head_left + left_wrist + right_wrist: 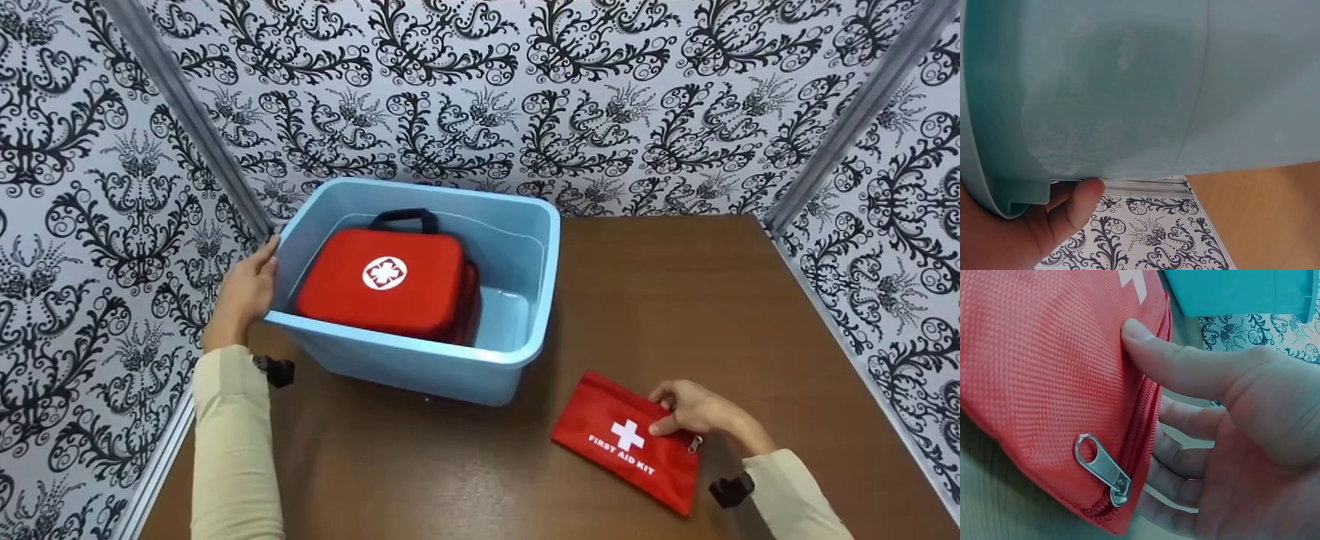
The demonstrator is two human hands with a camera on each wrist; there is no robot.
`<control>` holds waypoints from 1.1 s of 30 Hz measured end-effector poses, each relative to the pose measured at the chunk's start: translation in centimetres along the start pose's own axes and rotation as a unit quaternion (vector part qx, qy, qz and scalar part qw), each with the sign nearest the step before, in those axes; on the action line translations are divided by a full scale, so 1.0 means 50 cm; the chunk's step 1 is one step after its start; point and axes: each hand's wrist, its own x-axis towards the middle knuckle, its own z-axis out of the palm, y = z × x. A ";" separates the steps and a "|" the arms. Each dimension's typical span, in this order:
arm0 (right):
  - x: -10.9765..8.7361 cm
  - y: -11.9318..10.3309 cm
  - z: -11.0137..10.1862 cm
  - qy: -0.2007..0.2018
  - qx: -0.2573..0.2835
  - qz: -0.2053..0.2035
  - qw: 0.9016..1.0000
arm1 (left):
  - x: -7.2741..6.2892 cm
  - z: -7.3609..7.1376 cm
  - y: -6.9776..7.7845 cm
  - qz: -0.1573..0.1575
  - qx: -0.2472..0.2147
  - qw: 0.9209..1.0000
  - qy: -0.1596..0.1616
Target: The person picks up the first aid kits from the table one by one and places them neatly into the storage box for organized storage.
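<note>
A light blue plastic bin [405,360] stands on the table, with a red first aid case [375,281] inside; the case bears a white round emblem and a black handle. My left hand [244,289] grips the bin's left rim; in the left wrist view the hand [1044,230] shows at the rim's edge beside the bin wall [1112,101]. To the right of the bin, my right hand [697,409] pinches the zipper edge of a flat red first aid pouch [600,412]. Its thumb lies on top, fingers beneath, near the metal zipper pull [1100,464].
Brown wooden table surface [660,292] extends right of the bin and in front of it. Walls with a black-and-white floral pattern [480,97] enclose the back and sides, with metal corner posts [862,112]. Under the red case, another red item partly shows.
</note>
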 end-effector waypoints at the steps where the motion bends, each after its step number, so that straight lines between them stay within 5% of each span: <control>1: 0.000 0.000 0.000 -0.002 -0.002 0.000 1.000 | 0.000 0.000 0.001 -0.001 -0.002 1.000 0.000; 12: -0.002 -0.012 -0.013 -0.013 0.037 0.010 0.999 | 0.000 -0.003 0.002 0.003 -0.008 1.000 0.001; 27: -0.003 0.004 -0.023 -0.011 0.147 -0.046 0.988 | 0.002 0.001 -0.004 0.010 0.006 1.000 0.016; 33: -0.003 0.002 -0.036 0.008 0.167 -0.020 0.986 | 0.001 0.002 -0.003 -0.002 -0.004 1.000 0.009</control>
